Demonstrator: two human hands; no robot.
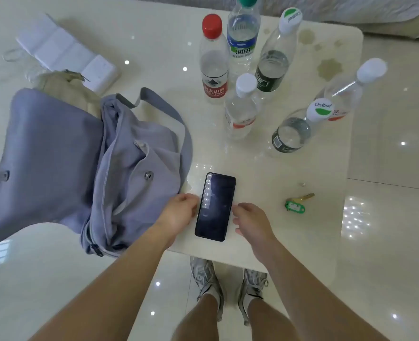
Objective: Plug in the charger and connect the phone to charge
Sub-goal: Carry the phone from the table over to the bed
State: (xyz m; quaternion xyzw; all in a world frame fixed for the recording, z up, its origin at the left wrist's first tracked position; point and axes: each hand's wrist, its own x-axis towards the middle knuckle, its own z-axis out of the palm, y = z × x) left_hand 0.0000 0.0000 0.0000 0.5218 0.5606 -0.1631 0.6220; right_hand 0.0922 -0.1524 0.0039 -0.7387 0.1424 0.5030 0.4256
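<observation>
A: The pale table carries it all. Left of the phone, a lavender bag sprawls open; beyond the phone stand water bottles.

B: And the phone?

A: Face up, screen dark, by the table's near edge. No charger visible.

B: Advice?

A: I'd lift it by its long edges, level.

B: Hands?

A: Left hand touches the phone's left edge, fingers curled; right hand just right of it, fingers loosely bent, holding nothing.
</observation>
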